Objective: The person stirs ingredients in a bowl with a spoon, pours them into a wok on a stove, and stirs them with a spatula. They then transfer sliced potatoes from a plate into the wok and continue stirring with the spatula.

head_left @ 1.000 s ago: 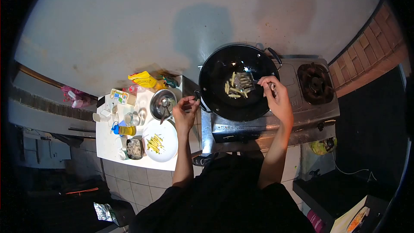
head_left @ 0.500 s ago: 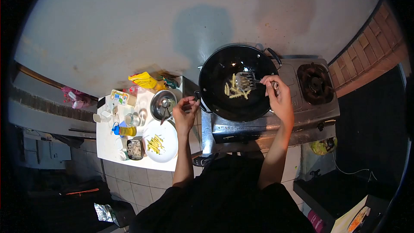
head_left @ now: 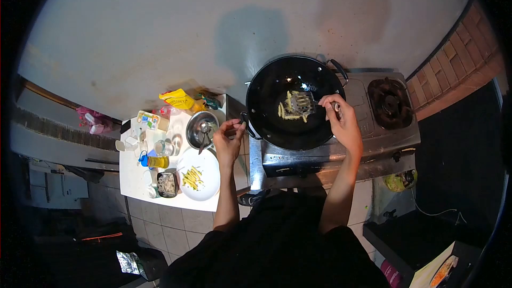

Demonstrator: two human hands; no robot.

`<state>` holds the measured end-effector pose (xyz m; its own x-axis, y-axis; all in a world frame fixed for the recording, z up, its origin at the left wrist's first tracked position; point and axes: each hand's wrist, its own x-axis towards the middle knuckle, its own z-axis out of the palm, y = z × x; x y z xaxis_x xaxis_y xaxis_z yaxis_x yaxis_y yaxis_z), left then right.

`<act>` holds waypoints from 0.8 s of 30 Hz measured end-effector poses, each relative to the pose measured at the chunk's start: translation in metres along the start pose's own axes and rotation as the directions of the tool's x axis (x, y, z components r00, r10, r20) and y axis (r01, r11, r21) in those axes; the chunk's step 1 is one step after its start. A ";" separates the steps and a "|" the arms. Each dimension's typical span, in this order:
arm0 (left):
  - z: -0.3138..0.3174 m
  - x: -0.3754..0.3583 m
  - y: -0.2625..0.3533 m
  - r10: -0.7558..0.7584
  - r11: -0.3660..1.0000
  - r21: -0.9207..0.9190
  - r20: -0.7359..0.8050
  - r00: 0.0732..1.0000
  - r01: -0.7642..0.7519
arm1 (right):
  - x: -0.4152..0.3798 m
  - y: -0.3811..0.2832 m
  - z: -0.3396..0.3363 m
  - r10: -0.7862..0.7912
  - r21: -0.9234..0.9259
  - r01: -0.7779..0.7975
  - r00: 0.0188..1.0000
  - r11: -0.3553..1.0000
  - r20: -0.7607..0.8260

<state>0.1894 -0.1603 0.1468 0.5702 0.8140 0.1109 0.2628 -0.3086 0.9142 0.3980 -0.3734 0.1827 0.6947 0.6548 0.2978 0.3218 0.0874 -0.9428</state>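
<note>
A large black wok (head_left: 277, 132) sits on the stove, with several strips of fries (head_left: 292, 117) at its bottom. My right hand (head_left: 344, 124) is closed around the handle of a slotted spatula (head_left: 302, 102). The spatula's head lies over part of the fries and hides some of them. At the wok's left side, my left hand (head_left: 228, 140) has its fingers closed on the wok handle (head_left: 245, 119). Left of that hand, a white plate (head_left: 212, 166) bears more fries (head_left: 192, 177), and a metal bowl (head_left: 191, 134) has a ladle (head_left: 204, 135) in it.
The white side table (head_left: 132, 176) also carries an oil bottle (head_left: 157, 161), a glass jar (head_left: 162, 148), a container of pale food (head_left: 167, 184) and a yellow bag (head_left: 182, 99). A second burner (head_left: 391, 103) is right of the wok. A wall stands behind the stove.
The spatula's head has shifted slightly down in the wok and now covers more of the fries. My right hand has moved a little left with it. My left hand stays put.
</note>
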 end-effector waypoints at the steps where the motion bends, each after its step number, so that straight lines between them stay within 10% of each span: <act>1: 0.000 0.000 0.000 0.010 1.000 0.001 0.003 1.000 -0.010 | 0.000 0.000 0.000 0.000 0.000 0.000 1.000 1.000 -0.001; 24: 0.000 -0.002 0.006 0.011 0.999 0.045 -0.016 1.000 -0.010 | 0.001 0.000 -0.002 0.019 0.155 0.007 0.986 0.988 -0.163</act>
<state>0.1900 -0.1635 0.1518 0.5606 0.8183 0.1267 0.2916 -0.3383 0.8947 0.3997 -0.3741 0.1836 0.7963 0.5249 0.3006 0.2230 0.2073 -0.9525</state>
